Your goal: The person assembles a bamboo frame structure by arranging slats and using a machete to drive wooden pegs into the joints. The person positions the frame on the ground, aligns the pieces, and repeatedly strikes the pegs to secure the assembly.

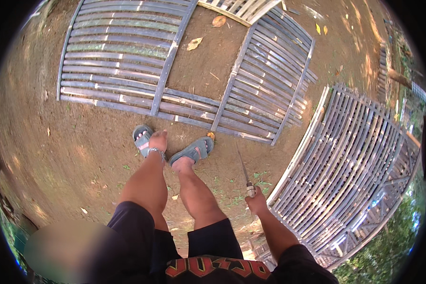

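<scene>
My right hand point(256, 201) is closed round the handle of a long knife point(244, 168). Its narrow blade points forward, away from me, above the bare ground. My left hand point(158, 140), with a bracelet point(156, 151) at the wrist, hangs over my left sandal point(142, 137). Its fingers look loosely curled, and nothing shows in them. Ahead of my feet lies a flat panel of split bamboo slats point(118, 61) on grey rails, with a gap in its middle. The panel's right part point(267, 71) has uneven slat ends.
To my right stands a large structure of closely set bamboo slats point(341, 161). A paler slatted piece point(244, 8) lies at the far edge of the flat panel. Dry leaves point(194, 43) are scattered over brown soil. Green plants point(388, 258) grow at the lower right.
</scene>
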